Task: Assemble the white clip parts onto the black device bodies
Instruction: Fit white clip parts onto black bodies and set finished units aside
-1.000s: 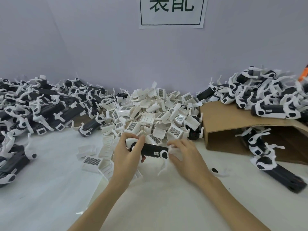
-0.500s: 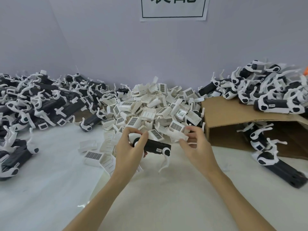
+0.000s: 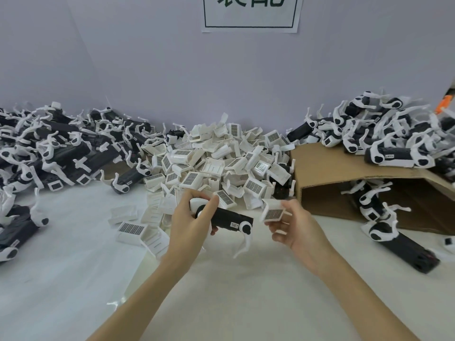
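A: The black device body (image 3: 227, 219) is gripped at its capped end by the left hand (image 3: 188, 221), held level above the desk (image 3: 73, 279).

B: And a white clip part (image 3: 272, 212) is pinched in the right hand (image 3: 296, 227), kept just beside the body's free end, likely for fitting.

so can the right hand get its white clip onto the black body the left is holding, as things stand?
Probably yes. The right hand pinches the white clip just beside the free end of the black body, which the left hand grips at its other end. Only open air shows between them.
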`<state>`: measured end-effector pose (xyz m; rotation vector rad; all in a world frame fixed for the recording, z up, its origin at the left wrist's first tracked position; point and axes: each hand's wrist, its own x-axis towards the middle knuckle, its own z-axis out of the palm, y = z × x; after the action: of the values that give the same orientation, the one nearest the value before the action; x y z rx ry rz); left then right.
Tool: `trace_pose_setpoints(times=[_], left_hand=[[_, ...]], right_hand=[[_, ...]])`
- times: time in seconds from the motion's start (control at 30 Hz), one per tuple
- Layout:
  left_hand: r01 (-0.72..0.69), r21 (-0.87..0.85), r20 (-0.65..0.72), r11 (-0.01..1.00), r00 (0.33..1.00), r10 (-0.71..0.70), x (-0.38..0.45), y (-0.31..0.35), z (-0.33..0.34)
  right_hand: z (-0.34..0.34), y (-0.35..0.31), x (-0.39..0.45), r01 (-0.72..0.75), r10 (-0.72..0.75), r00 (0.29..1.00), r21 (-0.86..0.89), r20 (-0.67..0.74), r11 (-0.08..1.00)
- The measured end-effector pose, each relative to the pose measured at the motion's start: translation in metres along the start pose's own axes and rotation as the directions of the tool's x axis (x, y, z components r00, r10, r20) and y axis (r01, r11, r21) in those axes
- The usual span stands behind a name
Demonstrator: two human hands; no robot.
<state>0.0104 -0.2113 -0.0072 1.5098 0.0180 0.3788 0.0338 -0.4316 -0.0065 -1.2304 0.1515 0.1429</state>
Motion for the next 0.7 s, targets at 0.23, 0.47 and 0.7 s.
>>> trace_pose_setpoints(times=[0.23, 0.47, 0.7], left_hand=[[-0.135, 0.127, 0.079, 0.983, 0.989, 0.126, -0.008, 0.003, 0.005], [-0.138, 0.119, 0.096, 0.983, 0.987, 0.127, -0.01, 0.002, 0.006], [-0.222, 0.175, 0.162, 0.959, 0.967, 0.194, -0.017, 0.005, 0.007]], right_hand=[[-0.005, 0.013, -0.008, 0.134, -0.11, 0.985, -0.176, 0.136, 0.975], [0.001, 0.01, -0.014, 0.043, -0.042, 0.996, -0.013, 0.076, 0.999], [0.012, 0.005, -0.033, 0.272, -0.273, 0.962, -0.212, 0.024, 0.939]])
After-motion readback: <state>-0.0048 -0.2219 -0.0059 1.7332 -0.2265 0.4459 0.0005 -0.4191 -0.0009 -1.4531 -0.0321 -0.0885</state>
